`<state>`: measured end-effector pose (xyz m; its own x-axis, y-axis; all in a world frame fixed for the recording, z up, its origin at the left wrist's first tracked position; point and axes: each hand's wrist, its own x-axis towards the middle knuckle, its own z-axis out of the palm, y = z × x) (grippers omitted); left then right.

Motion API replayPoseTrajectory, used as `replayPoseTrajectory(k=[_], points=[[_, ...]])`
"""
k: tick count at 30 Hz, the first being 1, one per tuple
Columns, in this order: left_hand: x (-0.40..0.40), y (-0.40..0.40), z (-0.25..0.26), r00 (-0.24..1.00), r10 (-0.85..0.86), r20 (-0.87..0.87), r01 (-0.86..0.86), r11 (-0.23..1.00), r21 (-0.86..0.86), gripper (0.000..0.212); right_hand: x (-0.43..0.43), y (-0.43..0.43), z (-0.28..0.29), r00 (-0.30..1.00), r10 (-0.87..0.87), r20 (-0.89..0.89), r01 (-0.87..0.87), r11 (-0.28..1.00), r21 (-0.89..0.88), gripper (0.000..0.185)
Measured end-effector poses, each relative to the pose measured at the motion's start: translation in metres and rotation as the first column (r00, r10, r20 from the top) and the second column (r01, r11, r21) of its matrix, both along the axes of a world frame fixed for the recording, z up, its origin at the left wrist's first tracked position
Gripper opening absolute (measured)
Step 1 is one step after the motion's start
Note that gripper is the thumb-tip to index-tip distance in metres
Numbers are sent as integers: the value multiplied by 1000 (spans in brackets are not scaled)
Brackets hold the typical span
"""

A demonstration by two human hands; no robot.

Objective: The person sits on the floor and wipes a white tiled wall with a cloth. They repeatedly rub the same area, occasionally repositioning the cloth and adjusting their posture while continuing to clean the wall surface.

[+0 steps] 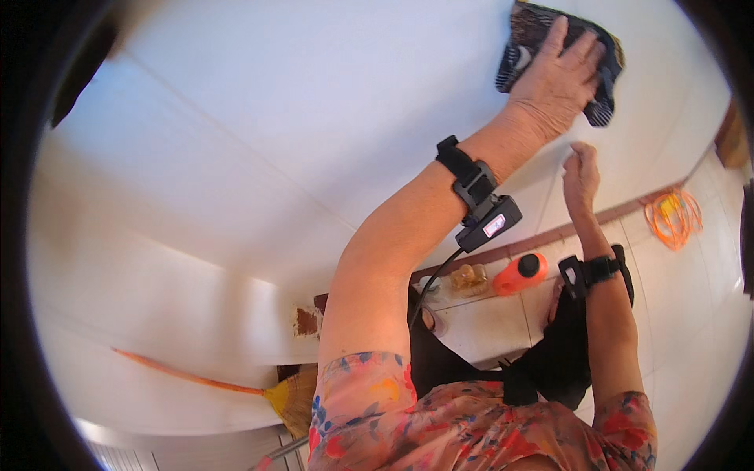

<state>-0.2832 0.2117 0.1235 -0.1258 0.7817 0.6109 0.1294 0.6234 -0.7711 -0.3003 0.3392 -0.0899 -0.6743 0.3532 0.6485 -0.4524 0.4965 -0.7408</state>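
Note:
My left hand (556, 76) lies with its fingers spread on a dark, patterned cloth (518, 32). It presses the cloth flat against the white wall (283, 112). The cloth has striped edges that stick out beyond my fingers. Lower down, close to the wall, my right hand (582, 176) is held with curled fingers, and nothing shows in it. Each forearm wears a black strap with a small device, and a cable hangs from the left device (492, 224).
On the floor by the brown baseboard (530, 238) stand an orange bottle with a black cap (512, 277) and a clear container with yellowish contents (469, 280). A coiled orange cord (673, 221) lies farther right. A broom (291, 397) leans at the left.

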Motion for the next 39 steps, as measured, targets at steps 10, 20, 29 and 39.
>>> replayPoseTrajectory(k=[10, 20, 29, 39], points=[[43, -237, 100, 918, 330, -218, -189, 850, 491, 30, 15, -3, 12, 971, 189, 148, -193, 981, 14, 17], [111, -316, -125, 987, 128, 93, -135, 368, 920, 58, 16, -9, 23, 972, 234, 27, -233, 971, -49, 17], [66, -189, -137, 973, 65, 220, -179, 811, 556, 7, 19, -12, 26, 972, 233, -40, -234, 972, -20, 14], [74, -212, -105, 926, 238, 294, -358, 802, 478, 41, 18, -5, 14, 986, 161, 39, -164, 978, 130, 11]])
